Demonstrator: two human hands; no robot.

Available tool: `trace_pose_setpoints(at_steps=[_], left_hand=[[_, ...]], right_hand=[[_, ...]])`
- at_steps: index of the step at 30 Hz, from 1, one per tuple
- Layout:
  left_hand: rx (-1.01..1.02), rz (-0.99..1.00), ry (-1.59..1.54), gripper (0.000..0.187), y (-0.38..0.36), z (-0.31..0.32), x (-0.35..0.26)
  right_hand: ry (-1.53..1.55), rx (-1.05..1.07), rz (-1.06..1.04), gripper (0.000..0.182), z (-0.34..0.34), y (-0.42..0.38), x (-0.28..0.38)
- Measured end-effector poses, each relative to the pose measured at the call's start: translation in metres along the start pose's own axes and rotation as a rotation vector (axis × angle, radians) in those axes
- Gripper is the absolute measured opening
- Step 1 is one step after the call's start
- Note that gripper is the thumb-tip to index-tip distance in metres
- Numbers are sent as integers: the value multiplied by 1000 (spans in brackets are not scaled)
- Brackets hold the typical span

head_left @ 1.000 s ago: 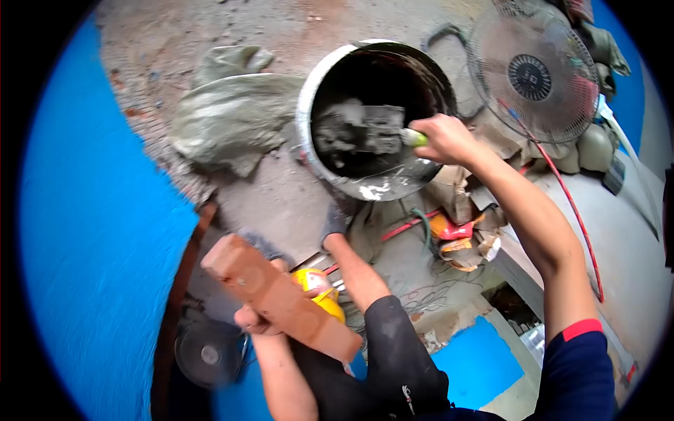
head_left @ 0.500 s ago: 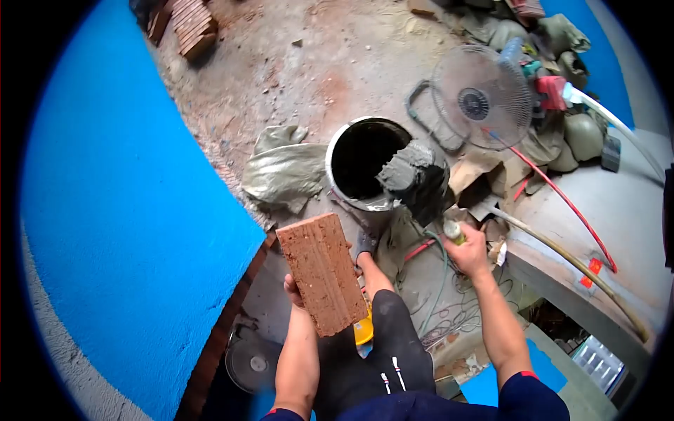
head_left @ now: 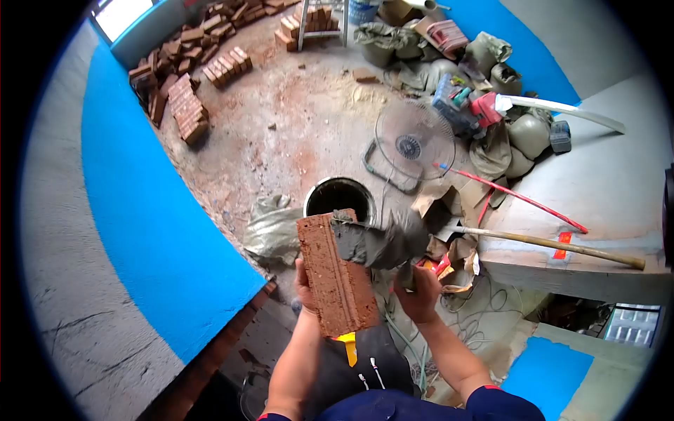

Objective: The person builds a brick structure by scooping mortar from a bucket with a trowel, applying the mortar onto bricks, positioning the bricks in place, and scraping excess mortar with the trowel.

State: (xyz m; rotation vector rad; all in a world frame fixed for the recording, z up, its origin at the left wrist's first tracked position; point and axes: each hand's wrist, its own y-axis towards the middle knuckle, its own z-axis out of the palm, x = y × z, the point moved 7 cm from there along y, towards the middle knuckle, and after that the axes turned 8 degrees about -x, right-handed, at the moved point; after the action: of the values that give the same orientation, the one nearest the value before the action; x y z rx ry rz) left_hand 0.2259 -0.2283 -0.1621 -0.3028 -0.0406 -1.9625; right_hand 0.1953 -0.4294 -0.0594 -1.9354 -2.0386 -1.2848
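Observation:
My left hand (head_left: 304, 286) is wrapped round the left side of a red-brown brick (head_left: 333, 291), held up tilted in front of my body, its broad grooved face toward me. In my right hand (head_left: 420, 295) is the handle of a trowel (head_left: 406, 275), whose blade is mostly hidden by grey mortar. That wet mortar (head_left: 365, 245) touches the brick's upper right edge, and some lies on its face. Just beyond the brick stands a round bucket (head_left: 309, 201) with a dark inside, partly covered by brick and trowel.
A crumpled sack (head_left: 272, 235) lies left of the bucket. Beyond stand a floor fan (head_left: 411, 144) and brick stacks (head_left: 188, 109). On the right, a pole (head_left: 547, 244) rests on a grey ledge (head_left: 519, 203). A blue-painted wall (head_left: 151, 231) runs along the left; cables (head_left: 467, 319) lie on the floor.
The mortar-laden trowel has moved left and down from beside the bucket onto the brick's upper right edge. The brick has shifted slightly right, and my view has tilted up.

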Motion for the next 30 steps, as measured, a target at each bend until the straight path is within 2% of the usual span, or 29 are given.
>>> trace_pose_setpoints(at_steps=[1, 2, 3, 5, 9, 11, 12, 15, 17, 19, 21, 23, 24, 25, 27, 28, 29, 30], left_hand=[[22, -6, 19, 62, 3, 23, 10], [-90, 31, 30, 60, 4, 37, 19], [-205, 68, 42, 59, 4, 47, 25], [-118, 58, 55, 58, 6, 70, 32], [-51, 13, 47, 59, 3, 131, 51], [-4, -35, 34, 61, 3, 165, 61], [-59, 39, 71, 62, 8, 155, 54], [-76, 121, 101, 62, 14, 176, 55], [-1, 125, 60, 65, 18, 182, 53], [35, 214, 86, 66, 19, 194, 44], [45, 290, 114, 68, 23, 198, 36], [23, 365, 123, 69, 28, 191, 34], [5, 525, 450, 62, 26, 222, 43], [-31, 530, 438, 62, 32, 209, 33], [-89, 565, 418, 63, 27, 192, 20], [-109, 575, 402, 63, 24, 184, 14], [-126, 575, 386, 63, 21, 176, 8], [-143, 574, 377, 64, 19, 166, 4]], right_hand=[[-2, -33, 2, 35, -1, 2, 11], [1, -32, -11, 36, 2, -5, 16], [-43, 65, 30, 34, 8, -20, 15], [23, 102, 81, 33, 9, -28, 18], [94, 41, -19, 36, -26, -16, 47], [27, 133, -12, 37, -33, -13, 50], [30, 80, -50, 36, -45, -1, 60], [1, 72, -117, 32, -57, 11, 56], [-35, 72, -144, 32, -60, 16, 42], [-72, 75, -159, 32, -59, 25, 25], [-27, 91, -205, 41, -54, 31, 6], [-139, 93, -201, 43, -45, 26, -16], [-113, 85, -186, 42, -46, 30, -18], [-87, 78, -176, 41, -42, 39, -18], [-37, 134, -90, 42, -21, 36, -32], [-52, 200, -40, 53, 1, 27, -47], [-15, 211, 25, 48, 22, 19, -61], [-46, 191, -30, 45, 55, 1, -83]])
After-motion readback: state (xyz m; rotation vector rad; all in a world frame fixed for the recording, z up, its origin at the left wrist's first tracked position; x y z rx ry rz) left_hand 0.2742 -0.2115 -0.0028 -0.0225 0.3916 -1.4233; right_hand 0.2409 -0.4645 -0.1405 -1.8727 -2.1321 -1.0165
